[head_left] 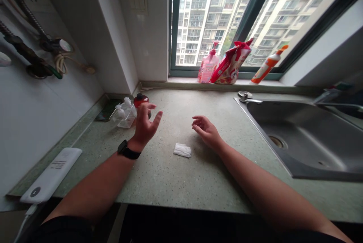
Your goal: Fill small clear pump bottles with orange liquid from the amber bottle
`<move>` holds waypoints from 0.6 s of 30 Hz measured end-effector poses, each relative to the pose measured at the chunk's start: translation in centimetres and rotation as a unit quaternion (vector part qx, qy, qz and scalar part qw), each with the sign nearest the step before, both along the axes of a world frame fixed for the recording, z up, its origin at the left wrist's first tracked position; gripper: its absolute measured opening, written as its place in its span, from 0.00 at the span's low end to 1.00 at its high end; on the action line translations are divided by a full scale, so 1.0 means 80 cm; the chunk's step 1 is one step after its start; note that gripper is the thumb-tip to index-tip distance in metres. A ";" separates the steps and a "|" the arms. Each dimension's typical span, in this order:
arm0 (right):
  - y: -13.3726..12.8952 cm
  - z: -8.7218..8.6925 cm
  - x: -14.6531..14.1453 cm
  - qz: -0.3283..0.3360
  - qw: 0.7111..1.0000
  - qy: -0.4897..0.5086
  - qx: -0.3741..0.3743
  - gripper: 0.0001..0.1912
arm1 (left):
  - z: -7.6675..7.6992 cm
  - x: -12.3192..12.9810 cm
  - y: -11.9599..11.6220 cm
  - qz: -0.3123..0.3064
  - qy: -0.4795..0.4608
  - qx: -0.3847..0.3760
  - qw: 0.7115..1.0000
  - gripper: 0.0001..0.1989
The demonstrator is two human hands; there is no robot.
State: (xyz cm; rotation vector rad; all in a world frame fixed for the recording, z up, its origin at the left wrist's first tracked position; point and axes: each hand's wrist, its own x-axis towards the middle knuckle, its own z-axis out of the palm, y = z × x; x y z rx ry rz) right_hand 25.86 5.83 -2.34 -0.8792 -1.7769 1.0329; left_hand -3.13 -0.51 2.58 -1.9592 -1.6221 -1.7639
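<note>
My left hand [146, 125], with a dark watch at the wrist, is raised at the left of the counter, thumb and fingers apart and nothing between them. Just behind it stands a red bottle with a black cap [140, 100], partly hidden by the fingers. Beside that, to the left, is a clear plastic container [126, 119] with small clear bottles. My right hand [206, 129] hovers over the middle of the counter, fingers loosely bent and apart, holding nothing. A folded white tissue [182, 150] lies on the counter between my forearms, touched by neither hand.
A steel sink [306, 133] is set into the green counter [159, 182] at the right. On the windowsill stand a pink pump bottle [208, 68], a red bag [232, 63] and an orange bottle [266, 67]. A white power bank [52, 175] and a dark phone [108, 109] lie at the left.
</note>
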 end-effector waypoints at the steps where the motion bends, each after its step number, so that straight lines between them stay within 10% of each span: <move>1: 0.000 -0.001 0.000 0.001 1.000 0.000 0.001 0.19 | 0.001 -0.010 0.005 0.046 0.008 0.048 0.998 0.19; 9: 0.001 -0.002 -0.001 -0.004 1.000 -0.007 0.011 0.18 | -0.024 -0.066 0.052 0.096 -0.017 -0.038 0.994 0.51; 18: 0.006 0.009 -0.009 -0.018 0.998 -0.021 0.048 0.15 | -0.031 -0.077 0.060 0.088 -0.046 -0.085 0.992 0.48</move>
